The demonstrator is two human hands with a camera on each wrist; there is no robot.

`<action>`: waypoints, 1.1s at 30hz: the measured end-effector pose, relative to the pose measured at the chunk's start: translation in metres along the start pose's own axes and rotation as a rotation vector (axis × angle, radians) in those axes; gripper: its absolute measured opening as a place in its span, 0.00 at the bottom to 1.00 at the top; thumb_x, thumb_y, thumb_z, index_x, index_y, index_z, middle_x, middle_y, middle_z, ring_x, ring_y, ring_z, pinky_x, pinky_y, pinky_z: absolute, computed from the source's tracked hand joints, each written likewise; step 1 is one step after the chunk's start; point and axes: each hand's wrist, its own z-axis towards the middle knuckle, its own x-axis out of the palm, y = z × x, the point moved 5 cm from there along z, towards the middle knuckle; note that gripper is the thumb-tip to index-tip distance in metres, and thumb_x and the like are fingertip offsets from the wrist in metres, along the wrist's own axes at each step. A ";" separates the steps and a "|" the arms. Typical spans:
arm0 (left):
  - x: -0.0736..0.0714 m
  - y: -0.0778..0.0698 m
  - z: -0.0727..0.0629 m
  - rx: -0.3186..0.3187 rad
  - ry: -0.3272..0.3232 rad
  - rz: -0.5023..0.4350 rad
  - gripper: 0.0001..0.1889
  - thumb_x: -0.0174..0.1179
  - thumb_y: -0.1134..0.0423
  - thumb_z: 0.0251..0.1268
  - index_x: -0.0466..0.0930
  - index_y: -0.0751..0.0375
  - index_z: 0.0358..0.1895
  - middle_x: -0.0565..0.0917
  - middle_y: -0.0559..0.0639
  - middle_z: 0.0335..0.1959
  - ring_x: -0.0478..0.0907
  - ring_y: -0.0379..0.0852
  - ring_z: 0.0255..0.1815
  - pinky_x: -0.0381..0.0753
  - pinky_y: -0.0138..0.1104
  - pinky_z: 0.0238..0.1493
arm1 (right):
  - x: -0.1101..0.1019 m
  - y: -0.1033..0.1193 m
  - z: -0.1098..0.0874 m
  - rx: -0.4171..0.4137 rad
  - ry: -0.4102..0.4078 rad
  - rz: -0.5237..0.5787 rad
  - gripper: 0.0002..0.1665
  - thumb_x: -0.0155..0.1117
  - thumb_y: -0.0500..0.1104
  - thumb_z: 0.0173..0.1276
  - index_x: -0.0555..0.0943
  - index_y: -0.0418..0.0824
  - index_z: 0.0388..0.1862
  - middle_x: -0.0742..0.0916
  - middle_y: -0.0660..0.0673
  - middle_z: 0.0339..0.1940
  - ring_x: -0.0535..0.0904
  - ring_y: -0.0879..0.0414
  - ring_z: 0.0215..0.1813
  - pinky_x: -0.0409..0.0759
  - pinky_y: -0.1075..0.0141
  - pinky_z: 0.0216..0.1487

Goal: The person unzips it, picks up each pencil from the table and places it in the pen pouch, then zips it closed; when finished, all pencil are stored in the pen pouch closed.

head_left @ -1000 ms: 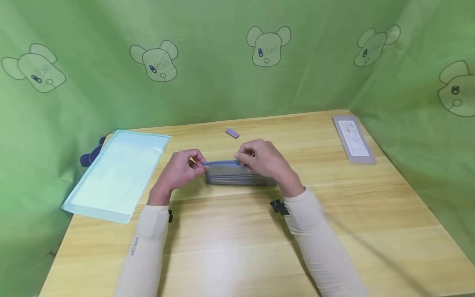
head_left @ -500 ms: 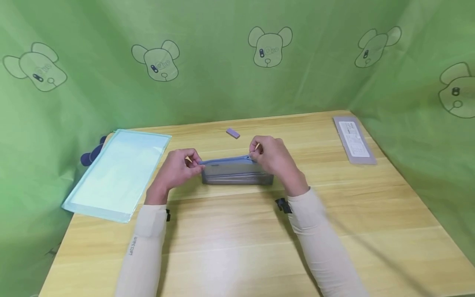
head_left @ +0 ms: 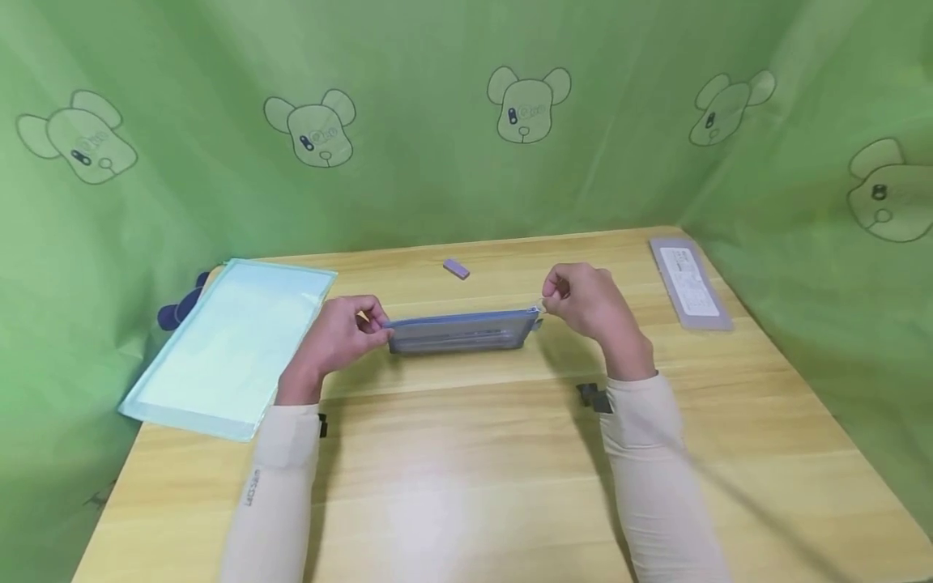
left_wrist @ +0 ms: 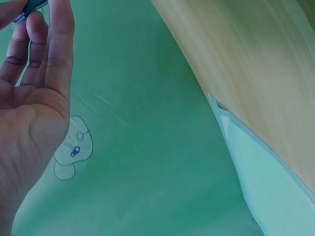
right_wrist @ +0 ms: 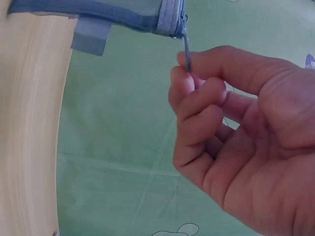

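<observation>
Between my two hands is a grey-blue see-through zipper pouch [head_left: 459, 334], with a blue zipper along its top edge and some thin things showing dimly inside. My left hand [head_left: 342, 332] pinches the pouch's left top corner between thumb and fingers; in the left wrist view only a bit of that corner [left_wrist: 30, 7] shows. At the other end, my right hand [head_left: 594, 304] pinches the zipper pull [right_wrist: 186, 51] between thumb and forefinger. The slider sits at the pouch's right end, and a small fabric tab [right_wrist: 91, 36] sticks out from the side there.
A light teal zipper file bag [head_left: 233, 348] lies at the table's left edge, partly over a dark blue object [head_left: 178, 310]. A small purple eraser-like block [head_left: 456, 269] lies behind the pouch. A purple-grey flat pack with a white label [head_left: 690, 282] lies at the right edge.
My right hand has drawn the zipper pull rightward from about the middle of the pouch to its right end. My left hand has shifted slightly left, still pinching the corner.
</observation>
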 end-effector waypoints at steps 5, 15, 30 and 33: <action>0.004 -0.005 0.002 0.027 0.017 -0.012 0.05 0.73 0.70 0.64 0.85 0.61 0.34 0.86 0.53 0.33 0.85 0.48 0.36 0.85 0.30 0.39 | -0.002 -0.005 -0.001 0.002 0.050 -0.007 0.02 0.64 0.36 0.76 0.83 0.40 0.44 0.88 0.39 0.45 0.80 0.45 0.46 0.80 0.55 0.48; 0.003 -0.005 0.002 0.017 0.029 -0.011 0.06 0.74 0.70 0.63 0.85 0.60 0.34 0.86 0.53 0.33 0.86 0.49 0.36 0.86 0.32 0.38 | 0.001 0.002 0.001 -0.077 0.110 -0.015 0.06 0.60 0.36 0.80 0.82 0.37 0.49 0.88 0.35 0.50 0.83 0.42 0.51 0.83 0.50 0.53; 0.006 -0.004 0.001 0.018 0.036 -0.028 0.05 0.73 0.69 0.65 0.85 0.59 0.35 0.86 0.52 0.34 0.86 0.49 0.37 0.88 0.35 0.42 | 0.035 0.026 0.006 -0.359 0.244 -0.015 0.24 0.72 0.40 0.75 0.80 0.35 0.66 0.88 0.38 0.61 0.83 0.43 0.65 0.81 0.44 0.71; 0.006 -0.005 0.000 0.018 0.034 -0.030 0.05 0.74 0.68 0.65 0.85 0.59 0.36 0.87 0.52 0.34 0.85 0.49 0.37 0.88 0.36 0.42 | 0.046 0.036 0.010 -0.373 0.224 -0.083 0.22 0.76 0.40 0.72 0.84 0.36 0.62 0.90 0.40 0.57 0.85 0.45 0.60 0.84 0.47 0.67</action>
